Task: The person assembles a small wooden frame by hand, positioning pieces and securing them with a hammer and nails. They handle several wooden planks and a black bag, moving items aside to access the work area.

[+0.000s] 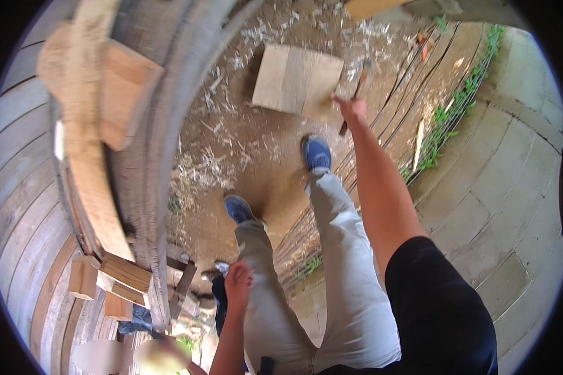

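Observation:
My right hand (355, 110) is stretched forward at the upper right, closed around a slim, brown-and-dark stick-like tool (362, 80). The tool's exact kind is too small to tell; one end points away from me, the other shows below the hand. Just left of this hand lies a squarish wooden board (298, 80) of joined planks on the dirt. Whether a finger touches its corner, I cannot tell. My left hand (239, 282) hangs low beside my left thigh, blurred, with no held object visible. Its fingers are too smeared to read.
A wooden bench (159, 75) stands at left, bearing a long plank (87, 125), a flat board (128, 94) and several wood blocks (125, 274). Wood shavings (216, 156) litter the dirt floor. Rods (413, 72) run along the block paving (481, 187) at right. Other people (162, 355) are at lower left.

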{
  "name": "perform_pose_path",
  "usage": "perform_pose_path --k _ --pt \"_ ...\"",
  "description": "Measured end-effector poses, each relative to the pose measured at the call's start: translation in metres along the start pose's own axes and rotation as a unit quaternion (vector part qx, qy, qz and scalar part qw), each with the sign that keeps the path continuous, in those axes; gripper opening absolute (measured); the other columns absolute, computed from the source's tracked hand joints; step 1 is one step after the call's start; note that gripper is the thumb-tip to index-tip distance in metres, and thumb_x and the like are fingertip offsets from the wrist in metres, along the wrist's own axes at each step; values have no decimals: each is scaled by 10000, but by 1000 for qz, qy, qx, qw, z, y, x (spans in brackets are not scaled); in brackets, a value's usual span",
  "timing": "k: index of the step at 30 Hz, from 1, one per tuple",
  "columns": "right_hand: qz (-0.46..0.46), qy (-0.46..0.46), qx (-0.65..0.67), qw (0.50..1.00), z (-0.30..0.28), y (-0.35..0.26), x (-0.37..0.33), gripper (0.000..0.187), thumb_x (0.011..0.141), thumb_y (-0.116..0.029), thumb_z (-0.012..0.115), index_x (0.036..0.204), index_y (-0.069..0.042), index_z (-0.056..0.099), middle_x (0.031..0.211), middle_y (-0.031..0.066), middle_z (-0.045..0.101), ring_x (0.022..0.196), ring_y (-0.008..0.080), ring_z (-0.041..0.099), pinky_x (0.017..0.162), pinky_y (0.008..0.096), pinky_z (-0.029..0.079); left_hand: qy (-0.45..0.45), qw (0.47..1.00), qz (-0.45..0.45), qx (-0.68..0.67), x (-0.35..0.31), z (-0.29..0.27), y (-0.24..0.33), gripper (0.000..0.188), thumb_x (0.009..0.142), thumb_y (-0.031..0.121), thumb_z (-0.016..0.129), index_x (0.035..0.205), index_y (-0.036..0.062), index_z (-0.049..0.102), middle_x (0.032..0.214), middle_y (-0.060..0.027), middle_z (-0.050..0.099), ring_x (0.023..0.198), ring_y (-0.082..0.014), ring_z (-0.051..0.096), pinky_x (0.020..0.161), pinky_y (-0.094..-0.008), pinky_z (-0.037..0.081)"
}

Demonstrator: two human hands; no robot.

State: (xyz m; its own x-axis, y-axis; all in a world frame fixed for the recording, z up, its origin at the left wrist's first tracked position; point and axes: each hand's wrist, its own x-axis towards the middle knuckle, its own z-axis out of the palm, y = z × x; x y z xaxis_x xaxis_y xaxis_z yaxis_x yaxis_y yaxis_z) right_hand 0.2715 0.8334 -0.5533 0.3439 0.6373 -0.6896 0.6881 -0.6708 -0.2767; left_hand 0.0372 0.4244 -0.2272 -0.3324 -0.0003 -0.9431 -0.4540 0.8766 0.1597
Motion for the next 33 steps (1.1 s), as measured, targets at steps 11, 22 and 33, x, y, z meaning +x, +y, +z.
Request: perform_pose_path --k 11,22,33 --pt "-52 32 148 987 75 42 38 534 714 -304 855 993 33 550 927 187 650 854 253 651 736 374 523 -173 981 -28 87 -8 88 13 235 951 121 557 1176 54 550 924 -51 644 739 -95 584 654 -224 461" --pt "-58 37 297 953 14 127 14 361 778 -236 814 910 37 618 800 71 628 700 165 578 625 320 483 -12 997 -4 75 23 -20 5 182 939 135 550 1108 75 576 872 -35 647 677 -79 577 591 -215 438" --pt "63 44 105 992 -10 147 28 321 765 -192 786 902 47 622 854 117 641 761 173 592 658 327 474 -62 995 -45 60 -6 -5 -12 212 943 171 553 1130 73 570 920 -48 640 722 -96 595 635 -237 457"
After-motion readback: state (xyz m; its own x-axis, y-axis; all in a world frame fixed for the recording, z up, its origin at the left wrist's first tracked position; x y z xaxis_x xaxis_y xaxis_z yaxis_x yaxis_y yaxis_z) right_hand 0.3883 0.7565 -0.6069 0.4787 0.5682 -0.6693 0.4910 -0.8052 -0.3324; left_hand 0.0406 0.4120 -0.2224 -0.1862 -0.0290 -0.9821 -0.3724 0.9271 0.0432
